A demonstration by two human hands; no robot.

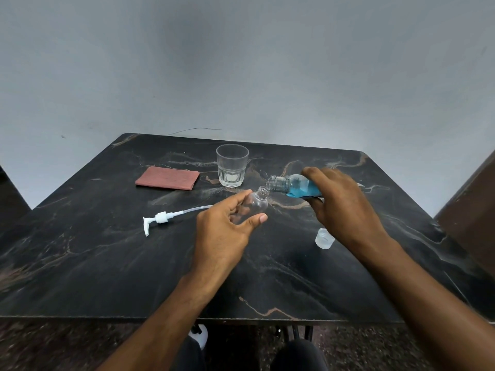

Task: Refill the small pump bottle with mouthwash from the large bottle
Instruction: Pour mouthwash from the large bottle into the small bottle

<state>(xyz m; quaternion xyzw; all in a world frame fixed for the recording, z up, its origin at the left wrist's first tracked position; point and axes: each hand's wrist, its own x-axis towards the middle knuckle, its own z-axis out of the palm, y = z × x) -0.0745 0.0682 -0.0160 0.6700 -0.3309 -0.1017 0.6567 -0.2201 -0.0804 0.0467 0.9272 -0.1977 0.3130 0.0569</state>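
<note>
A dark marble-patterned table (107, 263) fills the lower half of the frame, a plain grey wall behind it.

Two bare hands meet just right of centre. The right hand (340, 202) has its fingers wrapped over the body of the large bottle (292, 184), which lies tipped almost flat with its open neck pointing left. The blue mouthwash sits back in the body and has not reached the neck, so pouring seems about to start. The left hand (227, 223) cradles the small bottle (254, 204) with loosely curled fingers and thumb. The small bottle is clear and looks empty. It leans to the right so that its open mouth sits just below and beside the large bottle's neck, likely to catch the stream.

One drinking glass (231, 166) stands upright above centre, near the back edge, well out of the pour.

One folded reddish cloth (168, 178) lies flat in the upper left of the table, probably for spills.

One white pump head (160, 218) with its long tube lies on its side to the left of the left hand, removed so the small bottle can be filled.

One small pale cap (324, 238) rests on the table below the right hand, presumably the large bottle's.
</note>
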